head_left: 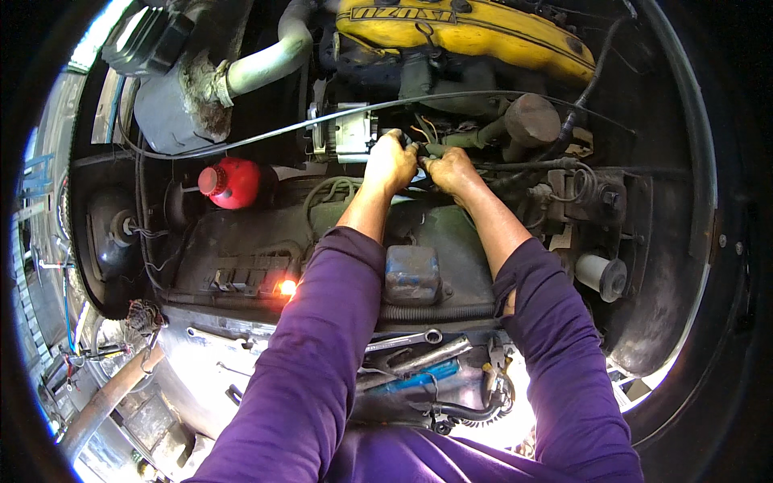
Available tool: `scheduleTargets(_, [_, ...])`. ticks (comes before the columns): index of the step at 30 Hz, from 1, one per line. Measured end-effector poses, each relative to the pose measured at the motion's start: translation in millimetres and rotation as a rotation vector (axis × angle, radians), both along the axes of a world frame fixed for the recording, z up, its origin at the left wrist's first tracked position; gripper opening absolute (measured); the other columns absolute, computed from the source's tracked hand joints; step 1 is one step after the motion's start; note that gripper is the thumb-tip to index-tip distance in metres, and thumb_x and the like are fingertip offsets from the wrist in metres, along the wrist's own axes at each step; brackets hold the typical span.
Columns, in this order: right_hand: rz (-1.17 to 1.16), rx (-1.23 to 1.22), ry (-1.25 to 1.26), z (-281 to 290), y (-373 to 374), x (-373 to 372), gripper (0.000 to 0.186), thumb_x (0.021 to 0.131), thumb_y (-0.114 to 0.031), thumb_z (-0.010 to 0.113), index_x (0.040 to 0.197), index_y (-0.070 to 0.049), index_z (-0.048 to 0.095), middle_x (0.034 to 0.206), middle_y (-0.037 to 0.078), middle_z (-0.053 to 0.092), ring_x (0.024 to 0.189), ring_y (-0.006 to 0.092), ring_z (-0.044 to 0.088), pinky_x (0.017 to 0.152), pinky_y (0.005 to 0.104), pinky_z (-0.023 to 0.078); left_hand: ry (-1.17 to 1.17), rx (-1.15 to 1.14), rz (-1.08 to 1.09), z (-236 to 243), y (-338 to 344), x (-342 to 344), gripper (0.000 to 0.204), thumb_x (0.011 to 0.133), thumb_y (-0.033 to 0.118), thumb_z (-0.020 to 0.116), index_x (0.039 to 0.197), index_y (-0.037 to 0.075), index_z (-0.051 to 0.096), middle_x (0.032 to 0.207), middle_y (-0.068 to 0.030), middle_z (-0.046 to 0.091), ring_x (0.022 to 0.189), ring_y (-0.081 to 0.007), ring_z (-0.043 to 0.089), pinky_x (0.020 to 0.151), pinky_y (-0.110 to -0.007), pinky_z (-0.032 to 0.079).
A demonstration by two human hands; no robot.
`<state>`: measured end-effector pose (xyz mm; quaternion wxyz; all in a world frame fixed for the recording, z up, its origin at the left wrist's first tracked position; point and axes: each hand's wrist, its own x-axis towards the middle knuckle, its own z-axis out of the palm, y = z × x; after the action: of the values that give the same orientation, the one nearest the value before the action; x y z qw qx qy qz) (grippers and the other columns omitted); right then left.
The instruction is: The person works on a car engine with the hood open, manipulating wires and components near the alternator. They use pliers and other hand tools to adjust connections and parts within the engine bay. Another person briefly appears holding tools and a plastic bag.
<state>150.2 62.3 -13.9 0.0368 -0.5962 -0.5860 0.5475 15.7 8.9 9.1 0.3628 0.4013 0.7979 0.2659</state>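
Both my arms reach into an engine bay. Beside the silver alternator [353, 133], my left hand [390, 163] is closed, with its thumb and fingers pinching dark wiring [422, 150]. Close on its right, my right hand [453, 171] is closed on the same dark bundle, fingertips nearly touching the left ones. Thin orange wires [429, 126] stick up just beyond the fingers. The exact ends of the wiring are hidden by my fingers.
A yellow engine cover [467, 39] lies beyond, and a long thin cable [322, 119] arches across. At left are a red bottle [233, 183] and a pale pipe [270, 63]. Nearer me sit a blue-grey box [412, 274], a lit lamp [287, 287], a wrench [403, 341] and pliers [498, 366].
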Motion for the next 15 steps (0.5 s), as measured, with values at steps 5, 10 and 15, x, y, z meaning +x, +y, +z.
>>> scheduleTargets(5, [0.075, 0.041, -0.018, 6, 3, 3, 0.021, 0.089, -0.018, 0.072, 0.097, 0.001, 0.074, 0.09, 0.012, 0.071, 0.073, 0.0195, 0.062, 0.065, 0.0363, 0.049, 0.077, -0.026, -0.027, 0, 1, -1, 0.038, 0.087, 0.024, 0.071, 0.113, -0.003, 0.069, 0.112, -0.0261, 0.07, 0.108, -0.0354, 0.068, 0.094, -0.04, 0.052])
scheduleTargets(10, [-0.141, -0.451, 0.227, 33, 20, 12, 0.02, 0.097, -0.019, 0.059, 0.104, -0.004, 0.07, 0.083, 0.006, 0.068, 0.064, 0.0159, 0.061, 0.052, 0.0304, 0.048, -0.019, -0.091, -0.027, 2, 2, -6, 0.032, 0.083, 0.026, 0.076, 0.102, 0.001, 0.075, 0.095, -0.0226, 0.074, 0.089, -0.0332, 0.072, 0.081, -0.039, 0.055])
scheduleTargets(15, [-0.283, -0.621, 0.5, 34, 20, 12, 0.024, 0.105, -0.023, 0.051, 0.099, -0.005, 0.066, 0.086, 0.009, 0.068, 0.071, 0.0172, 0.063, 0.062, 0.0292, 0.05, -0.104, -0.124, -0.097, 0, 3, -12, 0.032, 0.084, 0.022, 0.075, 0.1, -0.005, 0.074, 0.089, -0.0223, 0.073, 0.081, -0.0295, 0.071, 0.077, -0.039, 0.055])
